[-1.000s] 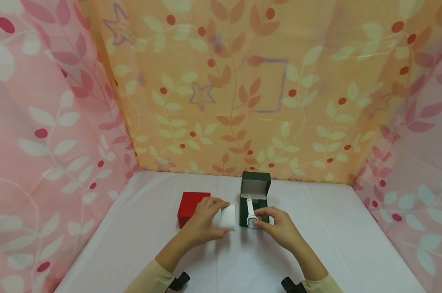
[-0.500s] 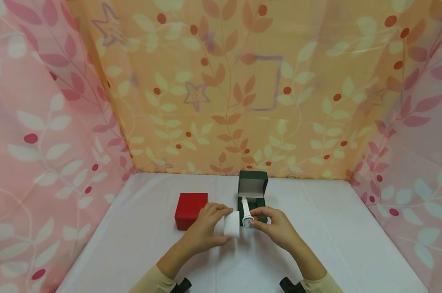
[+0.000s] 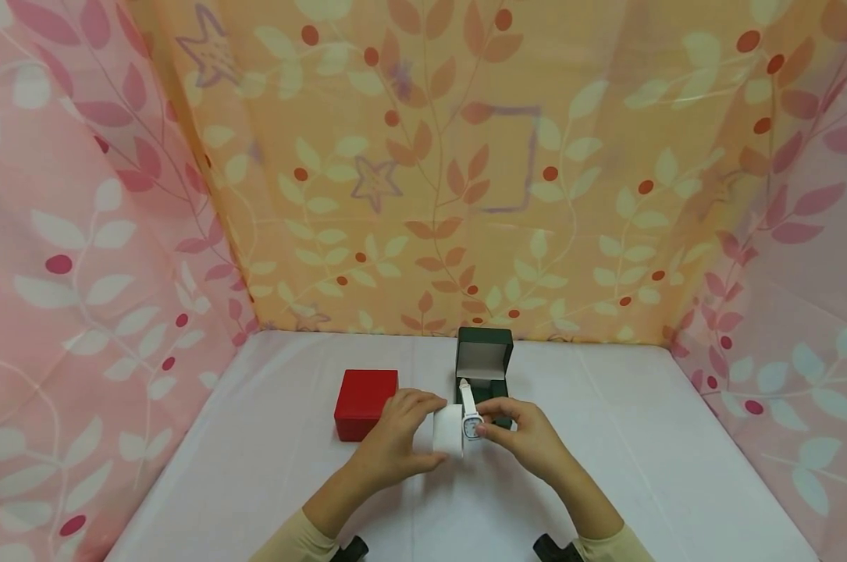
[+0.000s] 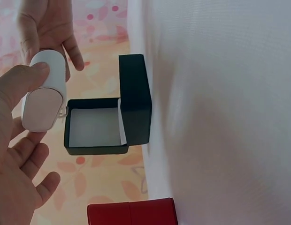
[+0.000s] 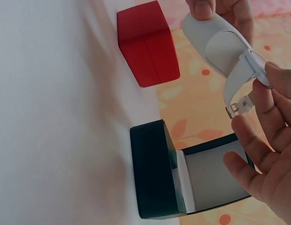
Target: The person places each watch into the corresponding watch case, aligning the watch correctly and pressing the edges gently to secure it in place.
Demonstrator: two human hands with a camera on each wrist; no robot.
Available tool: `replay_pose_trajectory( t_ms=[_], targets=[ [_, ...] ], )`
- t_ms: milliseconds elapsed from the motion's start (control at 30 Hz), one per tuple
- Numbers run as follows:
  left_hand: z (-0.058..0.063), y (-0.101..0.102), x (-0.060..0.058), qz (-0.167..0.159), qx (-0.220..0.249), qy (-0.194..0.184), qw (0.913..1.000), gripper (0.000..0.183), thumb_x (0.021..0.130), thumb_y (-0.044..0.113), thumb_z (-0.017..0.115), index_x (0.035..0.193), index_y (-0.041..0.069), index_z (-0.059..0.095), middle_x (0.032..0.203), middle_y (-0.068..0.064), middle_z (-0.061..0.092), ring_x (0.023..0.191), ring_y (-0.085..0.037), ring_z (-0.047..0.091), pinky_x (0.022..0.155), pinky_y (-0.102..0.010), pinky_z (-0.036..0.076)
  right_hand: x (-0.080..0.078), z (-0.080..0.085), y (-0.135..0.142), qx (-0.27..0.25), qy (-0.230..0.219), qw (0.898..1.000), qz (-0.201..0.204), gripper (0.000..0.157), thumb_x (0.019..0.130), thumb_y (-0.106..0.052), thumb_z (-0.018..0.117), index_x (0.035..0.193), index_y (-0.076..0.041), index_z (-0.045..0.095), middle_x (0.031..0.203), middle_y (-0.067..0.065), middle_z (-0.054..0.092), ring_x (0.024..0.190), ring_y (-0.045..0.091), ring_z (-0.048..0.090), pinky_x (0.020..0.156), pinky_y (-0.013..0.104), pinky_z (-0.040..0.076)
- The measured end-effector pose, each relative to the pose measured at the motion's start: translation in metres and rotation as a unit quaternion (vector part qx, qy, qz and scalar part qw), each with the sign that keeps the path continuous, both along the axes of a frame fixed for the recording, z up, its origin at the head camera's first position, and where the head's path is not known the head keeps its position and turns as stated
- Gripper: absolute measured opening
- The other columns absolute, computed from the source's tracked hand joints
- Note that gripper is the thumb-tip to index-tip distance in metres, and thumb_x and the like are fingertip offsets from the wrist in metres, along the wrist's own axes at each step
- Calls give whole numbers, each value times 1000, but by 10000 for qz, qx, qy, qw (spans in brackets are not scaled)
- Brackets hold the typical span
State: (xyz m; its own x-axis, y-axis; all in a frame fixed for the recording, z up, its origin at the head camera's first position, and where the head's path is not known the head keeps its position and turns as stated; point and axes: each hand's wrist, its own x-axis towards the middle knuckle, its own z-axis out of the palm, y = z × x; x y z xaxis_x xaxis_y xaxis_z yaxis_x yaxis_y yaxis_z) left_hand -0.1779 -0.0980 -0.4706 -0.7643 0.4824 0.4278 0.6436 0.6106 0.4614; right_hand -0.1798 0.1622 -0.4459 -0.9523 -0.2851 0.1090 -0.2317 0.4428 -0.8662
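Observation:
Between thumb and fingers my left hand (image 3: 395, 437) holds a white watch pillow (image 3: 447, 431), a rounded cushion with flat oval ends (image 4: 43, 108). My right hand (image 3: 535, 441) pinches a white wristwatch (image 3: 473, 426) by its square case, with thumb and forefinger. Its white strap (image 5: 238, 84) curves away from the case, and the buckle (image 5: 233, 109) hangs at the lower end in the right wrist view. Case and pillow are side by side, the watch right at the pillow's end. Just behind both hands stands a dark green watch box (image 3: 485, 343), its lid raised.
To the left, partly behind my left hand, a closed red box (image 3: 364, 404) sits on the white-covered table (image 3: 268, 437). Flower-patterned cloth (image 3: 423, 257) rises behind the table and along both sides.
My left hand has brought the pillow rightward and a little nearer, turned slightly, up beside the watch. The right hand still holds the watch almost in place. The head view has shifted slightly.

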Motion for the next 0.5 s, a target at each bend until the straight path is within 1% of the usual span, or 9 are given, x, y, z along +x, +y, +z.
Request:
replay_pose_trajectory(
  t_ms=[133, 233, 400, 500],
  targets=[
    [-1, 0, 0, -12, -2, 196, 9998, 79, 72, 33, 95, 141, 19, 58, 139, 8, 55, 131, -13, 44, 102, -46, 50, 1, 1, -1, -303, -138, 9994, 105, 29, 88, -27, 82, 112, -12, 75, 100, 1, 74, 99, 22, 62, 78, 25, 56],
    [-2, 1, -1, -36, 32, 326, 9995, 79, 71, 33, 95, 139, 19, 59, 138, 8, 56, 130, -13, 45, 102, -46, 49, 1, 0, -2, -520, -183, 9983, 177, 29, 88, -24, 81, 113, -10, 75, 101, 4, 74, 99, 23, 64, 77, 24, 57],
    [-5, 3, -2, -93, -9, 600, 9982, 79, 70, 32, 96, 139, 17, 59, 137, 7, 57, 129, -14, 46, 103, -46, 49, 2, -3, -5, -715, -243, 9969, 216, 29, 90, -24, 80, 114, -9, 75, 103, 6, 74, 102, 23, 65, 79, 24, 57],
    [-6, 4, -1, -96, -45, 666, 9977, 81, 70, 33, 96, 141, 19, 58, 138, 7, 56, 128, -14, 47, 103, -45, 49, 2, -3, -8, -831, -305, 9958, 224, 31, 91, -26, 79, 116, -8, 74, 105, 8, 74, 103, 23, 66, 81, 24, 57]
  ],
)
